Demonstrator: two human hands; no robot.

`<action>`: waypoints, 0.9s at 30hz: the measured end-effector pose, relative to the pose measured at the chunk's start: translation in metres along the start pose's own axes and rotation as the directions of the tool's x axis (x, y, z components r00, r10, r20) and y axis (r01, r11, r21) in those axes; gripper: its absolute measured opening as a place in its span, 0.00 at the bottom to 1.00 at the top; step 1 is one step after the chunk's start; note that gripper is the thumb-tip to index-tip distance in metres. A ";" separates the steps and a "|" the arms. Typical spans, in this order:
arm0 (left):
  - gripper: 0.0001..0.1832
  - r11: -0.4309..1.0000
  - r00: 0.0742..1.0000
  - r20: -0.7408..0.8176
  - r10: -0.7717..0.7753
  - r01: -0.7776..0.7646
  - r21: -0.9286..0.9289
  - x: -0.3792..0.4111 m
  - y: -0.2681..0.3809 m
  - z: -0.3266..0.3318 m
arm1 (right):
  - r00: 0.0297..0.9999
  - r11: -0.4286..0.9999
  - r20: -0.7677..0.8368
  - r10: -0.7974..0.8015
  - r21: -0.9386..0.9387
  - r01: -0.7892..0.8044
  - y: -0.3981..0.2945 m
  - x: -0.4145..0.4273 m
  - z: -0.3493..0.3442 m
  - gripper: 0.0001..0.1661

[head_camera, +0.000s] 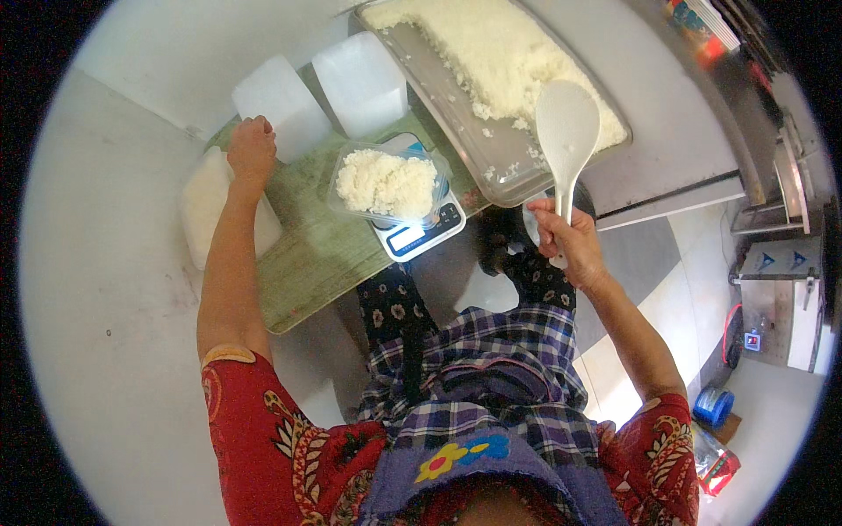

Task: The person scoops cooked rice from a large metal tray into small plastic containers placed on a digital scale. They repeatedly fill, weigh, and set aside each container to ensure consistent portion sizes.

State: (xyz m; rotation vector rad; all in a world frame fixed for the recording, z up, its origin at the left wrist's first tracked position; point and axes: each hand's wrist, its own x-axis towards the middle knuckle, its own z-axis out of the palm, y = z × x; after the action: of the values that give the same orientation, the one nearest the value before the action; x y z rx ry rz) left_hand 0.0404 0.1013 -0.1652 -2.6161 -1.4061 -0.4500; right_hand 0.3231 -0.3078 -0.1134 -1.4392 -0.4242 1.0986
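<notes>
My right hand [573, 242] grips the handle of a white plastic rice paddle [567, 121], its blade raised over the near corner of a metal tray [427, 98] of cooked white rice [506, 49]. My left hand [252, 150], fingers curled, is at the near side of a translucent white stack [279, 98], apparently of plastic containers; whether it holds anything is hidden. Between my hands, a clear plastic container [334, 191] with a mound of rice [385, 183] rests on a white digital kitchen scale [427, 238].
A second white stack [362, 82] stands beside the first, and a whitish bulky stack or pack [210, 207] lies by my left forearm. Everything sits on a greenish board [322, 269] against a wall. A metal-fronted cabinet [779, 309] and a blue roll [714, 406] are far right.
</notes>
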 end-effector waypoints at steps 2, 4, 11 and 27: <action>0.04 1.000 1.000 0.001 -0.017 0.017 -0.014 0.002 0.000 0.001 | 1.000 1.000 0.001 0.005 0.015 -0.005 -0.002 -0.001 0.002 0.10; 0.03 1.000 1.000 -0.018 -0.018 0.017 -0.016 0.003 0.002 0.001 | 1.000 0.999 -0.003 0.011 0.033 -0.011 -0.002 -0.002 0.003 0.10; 0.04 0.988 0.926 -0.370 0.074 -0.120 -0.102 0.008 -0.019 -0.005 | 1.000 0.999 -0.008 0.028 0.046 -0.028 0.001 -0.006 0.002 0.09; 0.12 -0.147 0.835 0.549 -0.043 0.538 -0.830 -0.108 0.093 -0.068 | 0.997 0.991 0.075 0.005 0.129 -0.015 0.010 0.051 0.059 0.24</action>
State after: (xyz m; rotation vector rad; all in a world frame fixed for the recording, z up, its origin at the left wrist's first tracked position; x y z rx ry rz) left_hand 0.0482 -0.0534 -0.1341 -3.3692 -2.6100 -1.9502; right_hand 0.2965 -0.2361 -0.1319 -1.2907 -0.3909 1.1695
